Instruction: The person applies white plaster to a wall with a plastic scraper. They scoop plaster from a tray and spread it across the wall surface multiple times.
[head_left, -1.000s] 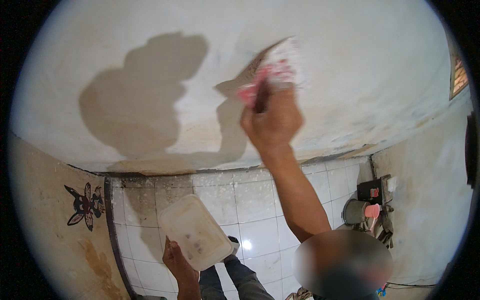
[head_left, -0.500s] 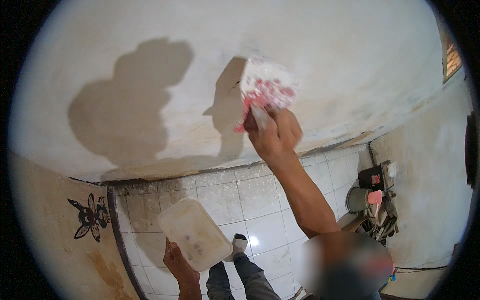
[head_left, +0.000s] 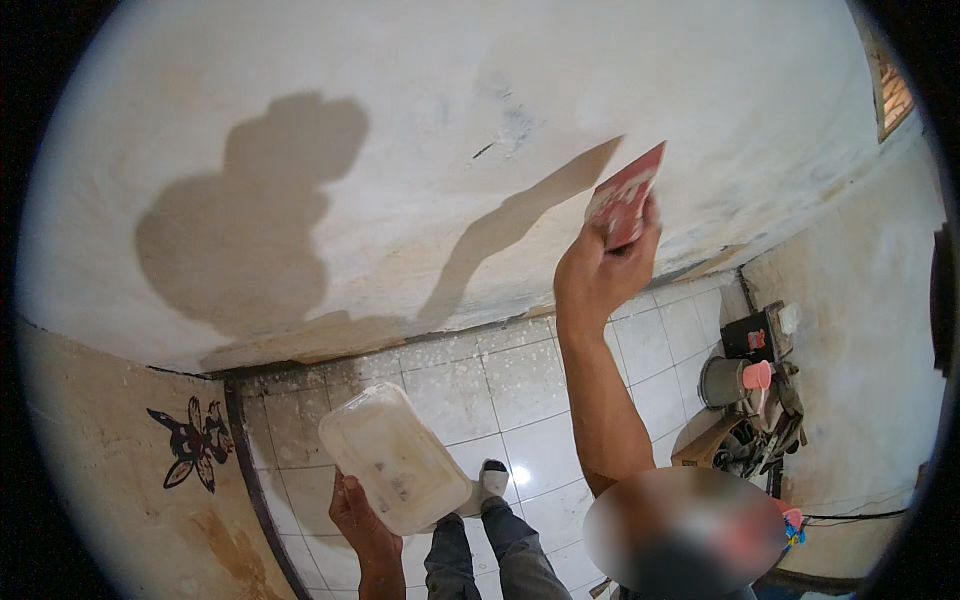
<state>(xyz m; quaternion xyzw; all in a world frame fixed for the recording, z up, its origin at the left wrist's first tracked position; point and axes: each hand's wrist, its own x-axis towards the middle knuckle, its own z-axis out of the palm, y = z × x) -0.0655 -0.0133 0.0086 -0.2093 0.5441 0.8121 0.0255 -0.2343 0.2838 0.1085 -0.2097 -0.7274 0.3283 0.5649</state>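
Observation:
My right hand (head_left: 603, 270) grips a red flat putty spreader (head_left: 630, 198) smeared with white paste. Its blade is angled up, close to the whitish wall (head_left: 400, 60); whether it touches is hard to tell. Left of the blade, a short dark mark (head_left: 482, 151) and bluish smudges show on the wall. Low on the left, my left hand (head_left: 365, 518) holds a pale rectangular plastic tub (head_left: 432, 445) by its side, fingers partly hidden by it. Whitish residue with small darker spots shows on the tub.
White floor tiles (head_left: 540, 440), spattered along the wall's foot, lie below me. At the right stand a grey bucket (head_left: 720, 382), a pink dipper (head_left: 757, 375), a black box (head_left: 746, 338) and a cardboard box (head_left: 708, 440) by clutter. A painted rabbit figure (head_left: 192, 442) marks the left wall.
My right hand has moved right with the spreader and turned it, so the blade is off the dark mark it had covered. The tub has barely shifted in my left hand.

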